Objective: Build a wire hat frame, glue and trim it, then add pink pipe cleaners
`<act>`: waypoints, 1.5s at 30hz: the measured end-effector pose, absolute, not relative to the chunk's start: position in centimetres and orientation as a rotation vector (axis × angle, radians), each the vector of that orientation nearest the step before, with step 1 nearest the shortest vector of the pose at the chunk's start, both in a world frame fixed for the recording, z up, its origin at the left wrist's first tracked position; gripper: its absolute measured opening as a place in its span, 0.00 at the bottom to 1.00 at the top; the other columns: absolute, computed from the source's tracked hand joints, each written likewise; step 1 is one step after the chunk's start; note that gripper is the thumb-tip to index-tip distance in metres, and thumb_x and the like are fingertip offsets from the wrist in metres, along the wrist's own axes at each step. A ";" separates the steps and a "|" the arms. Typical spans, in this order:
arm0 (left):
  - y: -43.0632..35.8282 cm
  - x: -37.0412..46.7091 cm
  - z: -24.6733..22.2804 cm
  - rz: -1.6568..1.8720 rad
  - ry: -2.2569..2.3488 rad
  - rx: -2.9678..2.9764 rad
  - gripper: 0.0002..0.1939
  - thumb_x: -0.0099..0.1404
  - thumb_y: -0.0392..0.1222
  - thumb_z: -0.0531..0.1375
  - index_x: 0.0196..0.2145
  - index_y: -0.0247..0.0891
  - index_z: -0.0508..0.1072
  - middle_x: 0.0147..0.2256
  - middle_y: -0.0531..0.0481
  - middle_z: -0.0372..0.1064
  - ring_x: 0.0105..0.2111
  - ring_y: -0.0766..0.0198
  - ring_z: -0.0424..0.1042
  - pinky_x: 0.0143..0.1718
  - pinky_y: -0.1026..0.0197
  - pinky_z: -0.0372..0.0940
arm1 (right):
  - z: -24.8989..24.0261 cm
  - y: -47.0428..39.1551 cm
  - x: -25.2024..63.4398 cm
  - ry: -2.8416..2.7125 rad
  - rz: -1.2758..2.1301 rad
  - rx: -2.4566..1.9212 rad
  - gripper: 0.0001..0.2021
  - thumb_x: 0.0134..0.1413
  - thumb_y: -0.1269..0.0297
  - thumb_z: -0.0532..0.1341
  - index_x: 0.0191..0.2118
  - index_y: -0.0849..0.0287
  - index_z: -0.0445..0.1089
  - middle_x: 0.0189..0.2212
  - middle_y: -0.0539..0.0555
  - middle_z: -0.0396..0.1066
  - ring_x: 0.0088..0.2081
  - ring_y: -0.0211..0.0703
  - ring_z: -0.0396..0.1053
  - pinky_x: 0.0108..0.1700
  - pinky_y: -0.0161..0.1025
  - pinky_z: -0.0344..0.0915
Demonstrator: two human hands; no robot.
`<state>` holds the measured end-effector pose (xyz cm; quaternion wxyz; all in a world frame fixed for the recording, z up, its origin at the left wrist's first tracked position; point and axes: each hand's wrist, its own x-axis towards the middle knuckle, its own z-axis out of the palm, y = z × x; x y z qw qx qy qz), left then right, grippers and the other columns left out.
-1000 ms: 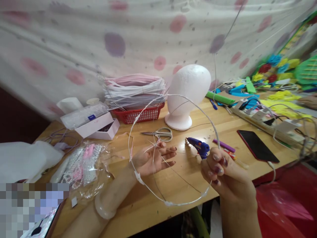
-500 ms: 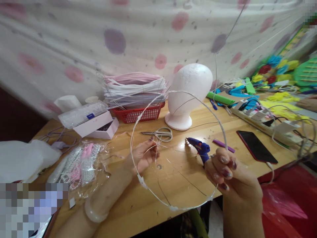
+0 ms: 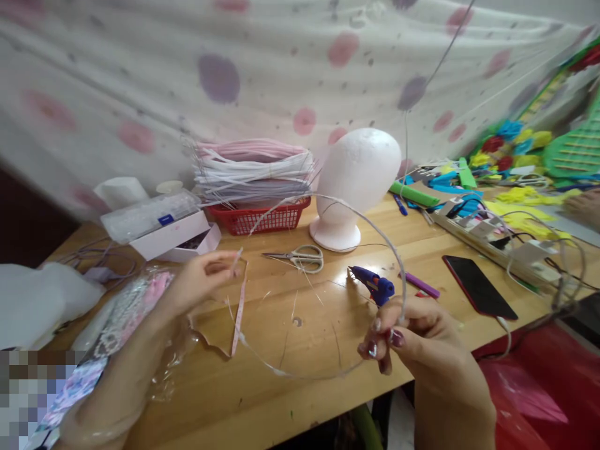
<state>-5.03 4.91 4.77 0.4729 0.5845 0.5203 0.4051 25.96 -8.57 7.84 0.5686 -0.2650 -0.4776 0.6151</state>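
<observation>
My right hand (image 3: 398, 331) is closed on the right side of a large white wire hoop (image 3: 391, 244), which is held above the wooden table. At the hoop's left side, my left hand (image 3: 213, 275) has its fingers pinched at the end of a pale pink tape measure (image 3: 239, 312) that hangs down in a loop. Thin wires cross inside the ring. Beyond the hoop, scissors (image 3: 300, 257) lie on the table, and a blue glue gun (image 3: 375, 284) rests close to my right hand. A white foam head (image 3: 359, 172) stands behind them.
A red basket (image 3: 262, 219) holds bundled pink and white strips. Boxes (image 3: 173, 234) and bagged beads (image 3: 126, 306) are at the left. A phone (image 3: 478, 287), a power strip (image 3: 473, 234) and coloured craft pieces lie right; another person's hand (image 3: 581, 203) shows at the far right edge.
My left hand has moved left from the wires' centre and now has the tape measure at its fingers. The hoop has tilted and shifted slightly left and down with my right hand.
</observation>
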 end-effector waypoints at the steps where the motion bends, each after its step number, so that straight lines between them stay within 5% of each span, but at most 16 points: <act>1: 4.8 -4.5 4.7 0.906 1.279 1.470 0.27 0.48 0.47 0.74 0.45 0.40 0.74 0.43 0.46 0.79 0.37 0.54 0.79 0.34 0.54 0.75 | 7.9 -8.6 25.9 -1.134 1.454 -0.620 0.03 0.55 0.65 0.70 0.35 0.55 0.81 0.26 0.52 0.81 0.28 0.38 0.80 0.26 0.23 0.74; 3: 4.4 -3.4 4.8 0.813 1.164 1.440 0.37 0.49 0.47 0.73 0.55 0.39 0.68 0.49 0.40 0.77 0.42 0.50 0.80 0.42 0.50 0.74 | 8.0 -8.8 25.8 -1.159 1.468 -0.617 0.03 0.55 0.65 0.69 0.36 0.54 0.81 0.27 0.52 0.81 0.29 0.38 0.80 0.27 0.24 0.74; 8: 3.2 -1.0 6.1 0.651 0.869 1.451 0.22 0.55 0.44 0.69 0.48 0.38 0.76 0.49 0.42 0.78 0.51 0.54 0.76 0.54 0.53 0.69 | 8.0 -9.1 25.3 -1.200 1.483 -0.582 0.04 0.57 0.65 0.68 0.38 0.53 0.81 0.28 0.52 0.82 0.26 0.36 0.78 0.30 0.27 0.75; 19: 2.6 1.7 6.0 0.817 0.951 1.437 0.06 0.58 0.43 0.67 0.28 0.38 0.81 0.29 0.47 0.80 0.31 0.61 0.78 0.38 0.59 0.71 | 7.0 -9.6 24.3 -1.171 1.549 -0.665 0.03 0.56 0.61 0.69 0.36 0.49 0.81 0.26 0.51 0.80 0.29 0.40 0.79 0.29 0.31 0.74; 37: 2.3 2.4 4.7 0.983 1.048 1.427 0.05 0.54 0.41 0.68 0.25 0.38 0.78 0.25 0.49 0.79 0.27 0.62 0.77 0.31 0.63 0.71 | 6.5 -9.2 24.7 -1.279 1.584 -0.739 0.04 0.56 0.61 0.68 0.35 0.51 0.82 0.27 0.53 0.80 0.30 0.39 0.77 0.31 0.30 0.73; 45: 2.9 1.9 4.9 0.868 0.993 1.418 0.14 0.57 0.50 0.68 0.26 0.36 0.81 0.28 0.44 0.80 0.31 0.59 0.79 0.39 0.58 0.74 | 5.6 -8.5 25.6 -1.152 1.602 -0.699 0.04 0.55 0.61 0.69 0.37 0.51 0.81 0.27 0.54 0.81 0.29 0.40 0.79 0.26 0.27 0.73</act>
